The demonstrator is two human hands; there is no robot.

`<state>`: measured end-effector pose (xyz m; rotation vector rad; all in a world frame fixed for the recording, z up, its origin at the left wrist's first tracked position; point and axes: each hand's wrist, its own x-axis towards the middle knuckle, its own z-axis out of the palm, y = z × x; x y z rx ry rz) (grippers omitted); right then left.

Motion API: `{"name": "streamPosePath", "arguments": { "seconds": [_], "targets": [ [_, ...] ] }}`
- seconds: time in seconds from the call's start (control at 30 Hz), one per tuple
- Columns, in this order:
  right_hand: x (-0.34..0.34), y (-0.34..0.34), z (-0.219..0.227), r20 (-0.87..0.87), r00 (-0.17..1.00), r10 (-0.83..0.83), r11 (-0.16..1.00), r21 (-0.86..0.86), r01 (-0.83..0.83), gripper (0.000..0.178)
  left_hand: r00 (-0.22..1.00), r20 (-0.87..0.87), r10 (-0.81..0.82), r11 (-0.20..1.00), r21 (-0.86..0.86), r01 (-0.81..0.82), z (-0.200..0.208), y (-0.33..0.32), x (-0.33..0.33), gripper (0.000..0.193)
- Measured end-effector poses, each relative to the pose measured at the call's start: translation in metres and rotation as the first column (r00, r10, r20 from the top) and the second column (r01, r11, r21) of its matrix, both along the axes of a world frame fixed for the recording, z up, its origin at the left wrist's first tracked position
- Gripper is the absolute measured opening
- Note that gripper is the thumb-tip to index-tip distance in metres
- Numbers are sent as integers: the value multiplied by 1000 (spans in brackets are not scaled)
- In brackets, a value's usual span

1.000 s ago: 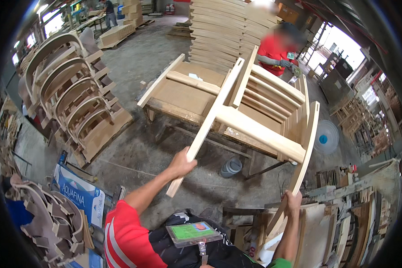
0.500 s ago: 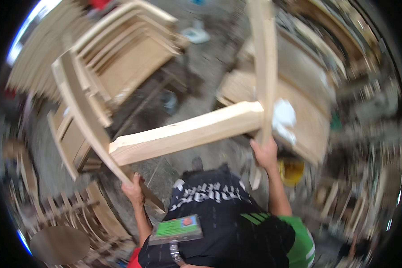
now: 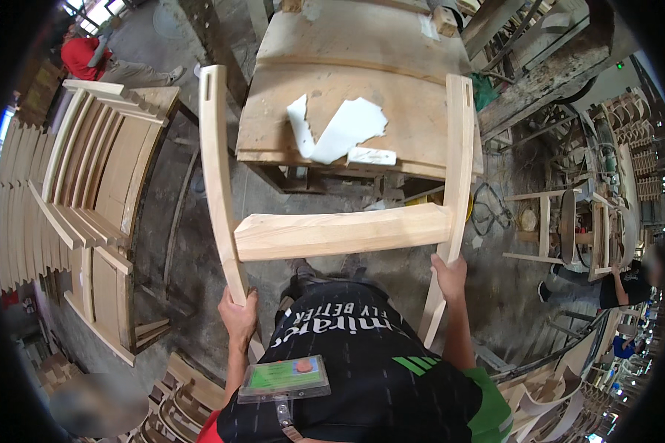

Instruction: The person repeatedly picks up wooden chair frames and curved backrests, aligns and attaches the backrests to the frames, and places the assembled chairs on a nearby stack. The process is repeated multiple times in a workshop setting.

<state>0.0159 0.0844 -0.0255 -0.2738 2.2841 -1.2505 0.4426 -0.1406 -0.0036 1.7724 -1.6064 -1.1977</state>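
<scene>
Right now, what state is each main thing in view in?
Pale wooden H-shaped frame, joined together, held at both posts
Left hand, closed around the frame's left post
Right hand, closed around its right post
Torn white sheet, lying on the brown wooden bench
Small white rectangular piece, lying at the bench's near edge
Green badge in clear holder, hanging at the chest

- We have turned: the assembly bench (image 3: 117, 181) now lies left of the worn table (image 3: 414, 96).
- The wooden frame (image 3: 340, 235) we hold, above the assembly bench a second ago, now faces the worn table's near side.
- Its crosspiece, slanted half a second ago, now runs roughly along that edge.
- The co-worker in red (image 3: 85, 59) now shows left of the worn table.
</scene>
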Motion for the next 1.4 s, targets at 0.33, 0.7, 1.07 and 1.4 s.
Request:
{"name": "streamPosePath", "arguments": {
  "seconds": [0.33,0.7,1.07,1.4],
  "targets": [
    [-115,-94,25,-93,993,73,997,26,-70,35,990,40,-134,991,-23,135,-11,-135,-141,38],
    [-151,-118,-50,-108,994,-4,962,269,34,53,938,120,-324,946,69,318,-47,-196,-217,35],
    [32,31,0,-243,920,-308,851,362,380,65,728,363,-582,151,-831,535,4,-257,-352,50],
    [299,239,94,-645,-48,-762,-44,-22,999,39,3,133,-991,-86,-654,752,46,-7,-496,43]
  ]
}}
